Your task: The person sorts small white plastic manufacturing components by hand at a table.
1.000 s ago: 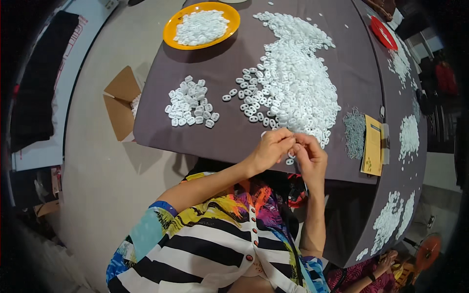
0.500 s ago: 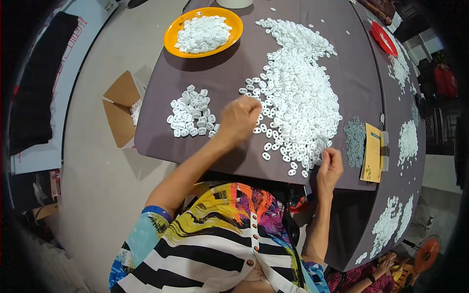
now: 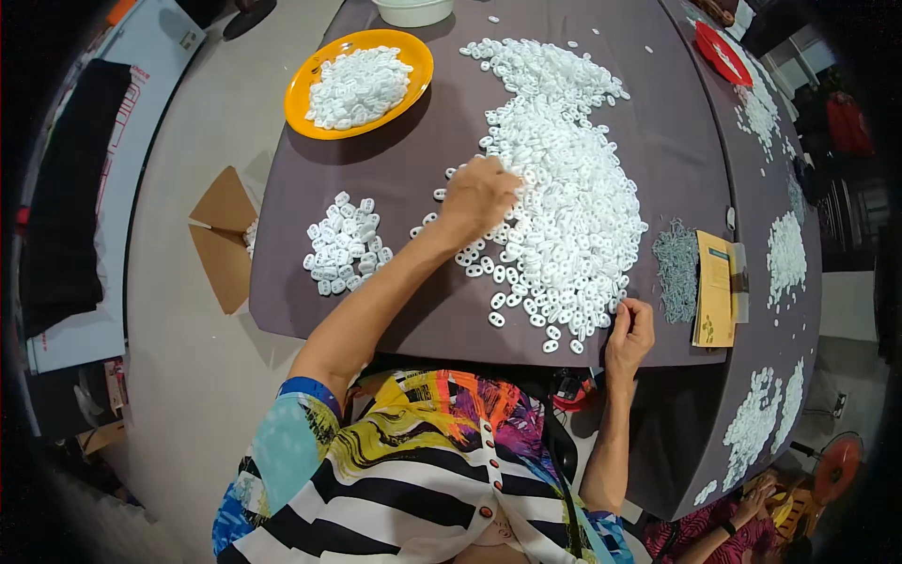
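Note:
A large heap of small white oval plastic pieces with two holes (image 3: 573, 188) spreads over the table. My left hand (image 3: 481, 195) reaches onto the heap's left edge, fingers bent down among the pieces; what they hold, if anything, is hidden. At the heap's near right edge, my right hand (image 3: 629, 331) is closed in a pinch at the table's front, and I cannot make out what is between its fingers. Left of my left forearm sits a smaller group of thicker white pieces (image 3: 343, 244). An orange plate (image 3: 299, 108) piled with white pieces stands at the far left.
A bundle of thin grey pieces (image 3: 676, 271) lies beside a yellow booklet (image 3: 716, 291) on the right. White heaps (image 3: 787, 263) and a red plate (image 3: 716, 54) rest on the adjoining table. An open cardboard box (image 3: 221, 244) stands off the left edge; another person's hand (image 3: 752, 503) shows lower right.
My left hand has moved right and farther away, onto the heap. The right hand stays in nearly the same place, still pinched. The whole view has shifted slightly.

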Demonstrator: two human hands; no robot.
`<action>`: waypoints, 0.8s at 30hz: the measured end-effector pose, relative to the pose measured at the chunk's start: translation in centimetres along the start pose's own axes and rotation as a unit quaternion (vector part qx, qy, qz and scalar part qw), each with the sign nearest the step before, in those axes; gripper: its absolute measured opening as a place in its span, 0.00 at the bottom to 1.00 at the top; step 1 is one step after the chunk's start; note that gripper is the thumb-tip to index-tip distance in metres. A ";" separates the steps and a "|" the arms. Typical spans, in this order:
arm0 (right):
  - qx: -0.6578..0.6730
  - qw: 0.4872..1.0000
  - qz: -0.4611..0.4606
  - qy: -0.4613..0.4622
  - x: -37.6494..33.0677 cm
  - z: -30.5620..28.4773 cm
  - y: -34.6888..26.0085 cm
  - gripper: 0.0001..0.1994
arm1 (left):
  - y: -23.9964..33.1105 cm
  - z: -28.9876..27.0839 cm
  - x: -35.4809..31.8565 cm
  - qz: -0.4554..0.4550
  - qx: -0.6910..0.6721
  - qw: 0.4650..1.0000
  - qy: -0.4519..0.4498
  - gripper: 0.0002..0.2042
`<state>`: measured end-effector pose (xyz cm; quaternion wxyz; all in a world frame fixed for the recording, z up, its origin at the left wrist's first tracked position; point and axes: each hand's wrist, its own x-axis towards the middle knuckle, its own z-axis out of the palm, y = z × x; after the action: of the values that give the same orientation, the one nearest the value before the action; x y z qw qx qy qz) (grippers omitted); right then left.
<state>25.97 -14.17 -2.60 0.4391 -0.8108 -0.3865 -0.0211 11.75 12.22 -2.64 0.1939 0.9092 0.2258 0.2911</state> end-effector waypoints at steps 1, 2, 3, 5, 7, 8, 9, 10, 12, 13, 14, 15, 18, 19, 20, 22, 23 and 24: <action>0.007 1.000 0.003 0.000 0.0 0.0 -0.1 0.02 | -0.7 -0.3 -0.1 -0.022 -0.009 1.000 0.004 0.08; 0.007 1.000 0.006 0.001 0.0 0.0 0.0 0.02 | -1.3 -0.5 -0.1 -0.045 -0.018 0.999 0.009 0.07; 0.005 1.000 0.008 0.006 0.0 -0.1 0.0 0.02 | -1.8 -0.7 -0.1 -0.055 -0.033 0.998 0.007 0.07; 0.005 1.000 0.009 0.011 0.1 -0.1 0.1 0.02 | -2.8 -1.2 0.0 -0.065 -0.018 0.998 0.004 0.06; 0.002 1.000 0.005 0.012 0.1 -0.1 0.0 0.02 | -3.2 -1.7 0.1 -0.075 -0.002 0.997 0.002 0.06; 0.003 1.000 0.007 0.012 0.1 -0.1 0.0 0.02 | -3.3 -2.0 0.2 -0.098 -0.042 0.994 -0.008 0.06; -0.001 1.000 0.008 0.015 0.2 -0.1 0.0 0.02 | -3.3 -2.3 0.3 -0.120 -0.083 0.989 -0.018 0.06; -0.004 1.000 0.009 0.017 0.1 0.0 -0.1 0.02 | -3.5 -2.7 0.3 -0.120 -0.082 0.989 -0.018 0.06; 0.001 1.000 0.013 0.020 0.0 0.0 0.0 0.02 | -3.8 -3.5 0.2 -0.177 -0.170 0.964 -0.103 0.07; 0.003 1.000 0.017 0.023 0.1 0.0 0.1 0.02 | -4.1 -3.6 0.2 -0.177 -0.169 0.964 -0.104 0.07; 0.005 1.000 0.018 0.022 0.1 0.0 0.1 0.02 | -4.4 -3.7 0.1 -0.162 -0.177 0.968 -0.072 0.07; -0.005 1.000 0.012 0.023 0.2 -0.1 0.0 0.02 | -4.6 -3.8 0.1 -0.147 -0.184 0.971 -0.040 0.08; -0.008 1.000 0.005 0.024 0.2 -0.1 0.4 0.02 | -4.7 -4.0 0.2 -0.158 -0.186 0.970 -0.015 0.09; -0.001 1.000 0.004 0.026 0.1 0.0 0.4 0.02 | -4.7 -3.9 0.2 -0.159 -0.185 0.970 -0.015 0.09; 0.000 1.000 0.004 0.025 0.1 0.0 0.4 0.02 | -4.6 -3.8 0.2 -0.170 -0.199 0.965 -0.020 0.08; 0.000 1.000 0.018 0.022 0.1 -0.1 0.3 0.02 | -4.5 -3.6 0.2 -0.180 -0.212 0.960 -0.025 0.08; 0.000 1.000 0.019 0.023 0.1 -0.1 0.3 0.02 | -4.4 -3.6 0.1 -0.174 -0.203 0.963 -0.018 0.08; 0.008 1.000 0.018 0.024 0.1 0.0 0.2 0.02 | -4.3 -3.5 0.1 -0.169 -0.194 0.966 -0.011 0.08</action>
<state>26.21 -14.17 -2.68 0.4551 -0.8131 -0.3617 -0.0298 8.38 16.57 -2.02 0.4157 0.8059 0.3128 0.2824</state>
